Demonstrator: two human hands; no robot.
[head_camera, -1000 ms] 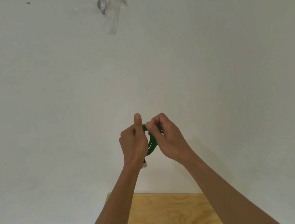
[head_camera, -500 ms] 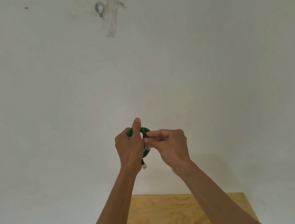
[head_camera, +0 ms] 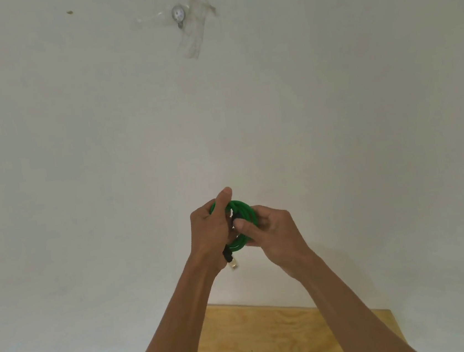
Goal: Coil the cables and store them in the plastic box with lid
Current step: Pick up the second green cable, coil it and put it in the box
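Observation:
A green cable (head_camera: 243,207) is wound into a small coil and held up in front of a white wall. My left hand (head_camera: 211,233) grips the coil's left side, thumb pointing up. My right hand (head_camera: 272,233) holds the coil's right side, its thumb pressed by a black part of the cable near the middle. One cable end with a black boot and a clear plug (head_camera: 232,261) hangs below my left hand. The plastic box and its lid are out of view.
A plywood tabletop (head_camera: 272,339) shows at the bottom, behind my forearms, with its right corner visible. High on the white wall, a small metal fitting (head_camera: 179,15) sits under strips of clear tape.
The coil has become fuller and more visible between my hands. My right hand has turned and dropped slightly against the coil. The view has tilted, showing more of the tabletop.

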